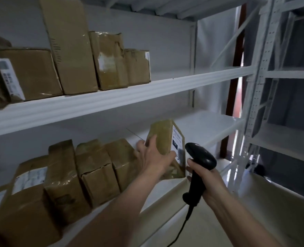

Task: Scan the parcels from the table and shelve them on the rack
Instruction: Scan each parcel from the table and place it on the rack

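Left hand (153, 155) grips the taped parcel (167, 148) at its nine-o'clock edge: light, stiff, slick; right hand (205, 180) clutches the scanner (200, 166).

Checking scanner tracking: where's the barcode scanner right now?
Head view, lower right of centre: the black barcode scanner is gripped by the right hand, just right of the labelled parcel that the left hand holds on the lower shelf.

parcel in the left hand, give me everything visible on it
The parcel is a small brown cardboard box wrapped in glossy clear tape, creased in places. A white shipping label with dark print covers its right-facing side. It stands tilted on the lower shelf of the white rack, at the right end of a row of parcels. The left hand grips it from the left, thumb over the near face. The black scanner sits close beside the label.
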